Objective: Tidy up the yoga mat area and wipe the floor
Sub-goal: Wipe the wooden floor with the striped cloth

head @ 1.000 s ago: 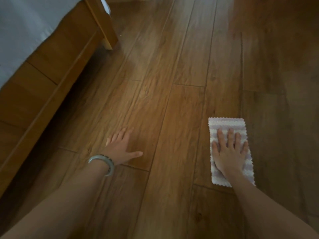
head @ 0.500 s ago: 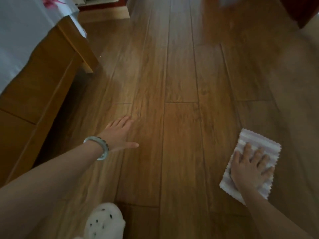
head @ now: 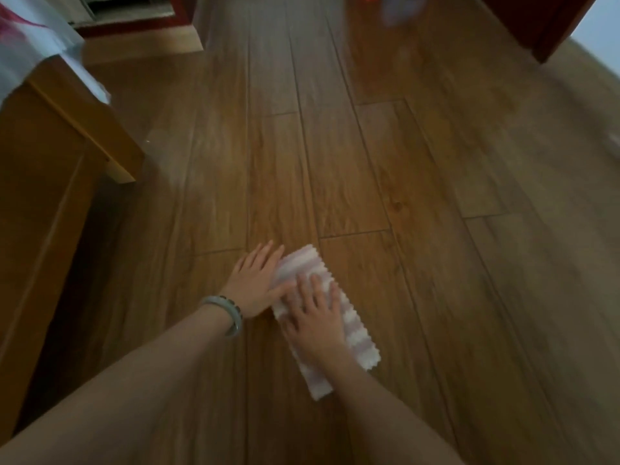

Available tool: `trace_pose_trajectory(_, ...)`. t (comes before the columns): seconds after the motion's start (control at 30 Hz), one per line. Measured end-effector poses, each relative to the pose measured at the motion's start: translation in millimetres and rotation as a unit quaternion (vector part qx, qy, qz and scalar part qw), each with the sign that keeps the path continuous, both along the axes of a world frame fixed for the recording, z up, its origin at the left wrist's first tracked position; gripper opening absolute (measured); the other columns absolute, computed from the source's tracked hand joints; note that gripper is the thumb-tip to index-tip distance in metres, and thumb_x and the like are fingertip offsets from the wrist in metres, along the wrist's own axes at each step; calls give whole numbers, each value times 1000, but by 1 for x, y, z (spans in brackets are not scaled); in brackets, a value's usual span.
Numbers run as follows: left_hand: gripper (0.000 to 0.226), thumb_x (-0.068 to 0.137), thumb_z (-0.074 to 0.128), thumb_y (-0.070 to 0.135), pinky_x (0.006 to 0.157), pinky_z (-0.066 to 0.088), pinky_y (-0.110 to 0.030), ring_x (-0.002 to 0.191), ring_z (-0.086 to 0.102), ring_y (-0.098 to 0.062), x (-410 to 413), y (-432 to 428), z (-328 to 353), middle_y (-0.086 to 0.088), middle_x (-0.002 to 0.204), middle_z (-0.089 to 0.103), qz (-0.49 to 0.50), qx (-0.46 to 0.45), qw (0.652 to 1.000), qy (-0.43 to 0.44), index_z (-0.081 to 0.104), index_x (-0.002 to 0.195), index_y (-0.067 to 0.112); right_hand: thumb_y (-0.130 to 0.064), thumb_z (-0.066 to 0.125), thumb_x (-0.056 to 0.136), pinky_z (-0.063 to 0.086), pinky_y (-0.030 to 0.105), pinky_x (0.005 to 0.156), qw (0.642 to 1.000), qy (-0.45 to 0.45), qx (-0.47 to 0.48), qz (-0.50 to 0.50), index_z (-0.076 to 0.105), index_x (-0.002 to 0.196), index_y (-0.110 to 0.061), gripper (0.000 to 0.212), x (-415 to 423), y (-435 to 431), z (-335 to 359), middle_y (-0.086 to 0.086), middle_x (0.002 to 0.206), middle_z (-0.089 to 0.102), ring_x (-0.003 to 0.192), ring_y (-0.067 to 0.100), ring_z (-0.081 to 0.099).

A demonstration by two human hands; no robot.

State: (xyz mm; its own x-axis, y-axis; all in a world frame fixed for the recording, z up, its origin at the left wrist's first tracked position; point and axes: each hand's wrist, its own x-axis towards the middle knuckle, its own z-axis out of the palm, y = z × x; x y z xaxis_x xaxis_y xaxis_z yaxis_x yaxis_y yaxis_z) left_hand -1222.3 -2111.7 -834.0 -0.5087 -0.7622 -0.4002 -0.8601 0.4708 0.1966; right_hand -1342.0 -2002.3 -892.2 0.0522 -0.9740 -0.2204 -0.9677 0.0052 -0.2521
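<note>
A folded white and pink striped cloth (head: pixel 355 325) with a zigzag edge lies flat on the wooden plank floor (head: pixel 335 169). My right hand (head: pixel 313 318) presses down on its middle with fingers straight and spread. My left hand (head: pixel 255 280), with a pale bangle on the wrist, rests flat on the floor against the cloth's left edge; its thumb touches the cloth beside my right hand. No yoga mat is in view.
A wooden bed frame (head: pixel 57 169) with a white sheet (head: pixel 30 45) runs along the left side. A dark red piece of furniture (head: pixel 543 25) stands at the far right, and a low wooden ledge (head: pixel 141 45) at the far left. Blurred objects lie at the top middle.
My right hand has slid the cloth leftward across the floor until it meets my left hand. The camera view has tilted up and shows more of the room.
</note>
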Motion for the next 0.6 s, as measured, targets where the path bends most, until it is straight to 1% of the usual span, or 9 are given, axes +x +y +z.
trace_pose_trajectory(0.1,75,92,22,64,118,-2,-39,146,-7,-15,7,-24,-16,2,160,-8,9,-16,1000,14,-2,151,26,-49,21,98,-9,56,113,994,-17,-23,110,7,150,-31,57,32,4,-6,5,159,2,145,29,-8)
trace_pose_trajectory(0.17,75,92,19,65,116,-4,-39,146,-7,-17,9,-40,-24,1,160,-8,40,-27,999,24,-3,152,26,-51,20,98,-6,55,114,994,1,-25,107,8,149,-34,55,13,-1,-9,4,159,6,146,28,-4)
trace_pose_trajectory(0.2,77,90,17,68,117,-4,-39,146,-7,-19,9,-46,-28,0,160,-8,49,-33,998,22,-2,152,25,-54,15,98,-8,56,115,997,18,-23,72,5,150,-36,56,-6,-6,-9,4,159,4,145,28,-8)
trace_pose_trajectory(0.27,84,85,13,73,117,-3,-41,146,-6,-21,6,-57,-35,-1,160,-8,48,-46,998,7,-2,152,25,-61,-7,90,-14,52,113,998,49,6,-44,-10,147,-39,61,-60,-15,-8,1,158,-12,142,26,-22)
trace_pose_trajectory(0.33,84,84,14,72,117,-5,-43,146,-8,-21,3,-65,-40,-2,160,-9,34,-55,998,2,-2,152,26,-64,-20,81,-16,49,114,981,59,31,-182,-22,142,-40,65,-124,-20,-6,-2,154,-25,140,22,-27)
trace_pose_trajectory(0.4,82,85,15,73,116,-8,-45,146,-9,-21,0,-73,-43,-2,160,-10,20,-70,997,14,-1,152,27,-60,-11,86,-9,53,115,954,67,46,-290,-20,145,-39,63,-183,-17,-4,2,156,-21,143,24,-21)
trace_pose_trajectory(0.47,83,84,14,74,115,-10,-46,146,-11,-21,-4,-83,-45,-2,159,-11,13,-72,997,17,-2,152,28,-55,-4,92,-4,57,115,931,77,60,-352,-14,149,-33,62,-217,-17,-2,6,159,-14,145,28,-14)
trace_pose_trajectory(0.57,85,83,19,74,115,-10,-48,145,-13,-22,-5,-104,-49,-1,159,-14,28,-52,998,4,-6,151,30,-49,6,98,-5,56,115,907,58,63,-412,-13,149,-30,58,-212,-46,2,8,158,-14,145,29,-13)
trace_pose_trajectory(0.6,86,83,20,75,114,-9,-49,145,-13,-22,-4,-112,-50,-1,159,-15,41,-44,998,4,-7,151,30,-50,7,98,-6,55,115,908,52,60,-412,-13,149,-30,58,-201,-63,3,8,158,-15,145,29,-14)
